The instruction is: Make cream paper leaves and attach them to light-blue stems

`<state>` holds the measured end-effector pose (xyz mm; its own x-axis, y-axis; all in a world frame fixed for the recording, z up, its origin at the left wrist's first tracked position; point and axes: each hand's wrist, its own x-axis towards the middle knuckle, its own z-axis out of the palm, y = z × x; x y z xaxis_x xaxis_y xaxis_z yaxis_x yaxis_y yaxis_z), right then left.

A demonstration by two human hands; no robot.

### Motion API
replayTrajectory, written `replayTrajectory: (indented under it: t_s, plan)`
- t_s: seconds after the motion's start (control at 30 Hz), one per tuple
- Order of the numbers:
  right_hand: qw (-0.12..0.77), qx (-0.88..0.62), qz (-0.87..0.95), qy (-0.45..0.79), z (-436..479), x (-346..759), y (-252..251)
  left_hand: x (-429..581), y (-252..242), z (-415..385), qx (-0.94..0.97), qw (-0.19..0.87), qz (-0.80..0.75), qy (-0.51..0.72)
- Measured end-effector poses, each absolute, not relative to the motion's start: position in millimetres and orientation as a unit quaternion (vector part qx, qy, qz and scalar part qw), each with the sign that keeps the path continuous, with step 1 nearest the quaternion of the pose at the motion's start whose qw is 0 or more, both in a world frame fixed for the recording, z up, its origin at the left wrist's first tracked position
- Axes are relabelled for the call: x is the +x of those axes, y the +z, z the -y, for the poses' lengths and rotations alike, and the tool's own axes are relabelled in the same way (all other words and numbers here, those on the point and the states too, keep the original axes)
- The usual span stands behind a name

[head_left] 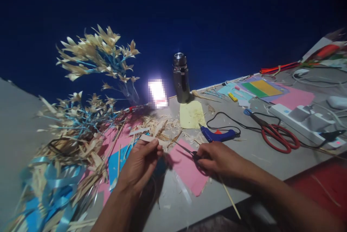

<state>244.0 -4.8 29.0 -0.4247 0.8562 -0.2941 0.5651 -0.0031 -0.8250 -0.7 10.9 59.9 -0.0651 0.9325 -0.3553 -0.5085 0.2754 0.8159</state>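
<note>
Head view | left hand (142, 161): pale strip (146, 138) pinched under thumb | right hand (217, 156): closed around dark scissors (194, 156)

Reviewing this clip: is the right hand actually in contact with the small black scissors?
Touching. The head view shows the right hand with its fingers on the handles of the small black scissors.

No lettering, label, brand, number or sign can be read anywhere here.
</note>
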Motion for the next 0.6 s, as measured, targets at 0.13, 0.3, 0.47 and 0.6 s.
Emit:
replayTrajectory:
  t_s: [0.13, 0.3, 0.47, 0.6]
  plan:
    - [0.313, -0.401, 0.439, 0.74, 24.8, 241.3, 11.6, 1.2, 73.5, 1.4, 0.174, 0.632, -0.473, 0.589]
    - [0.296, -0.366, 0.424, 0.774, 45.8, 205.6, -3.8, 20.1, 74.4, 6.1, 0.169, 0.606, -0.472, 0.618]
    - [0.346, -0.375, 0.447, 0.734, 43.4, 191.6, 3.6, 32.8, 71.8, 2.8, 0.206, 0.603, -0.471, 0.61]
    - [0.347, -0.365, 0.465, 0.728, 40.7, 196.8, 3.6, 35.5, 70.6, -2.6, 0.233, 0.583, -0.473, 0.618]
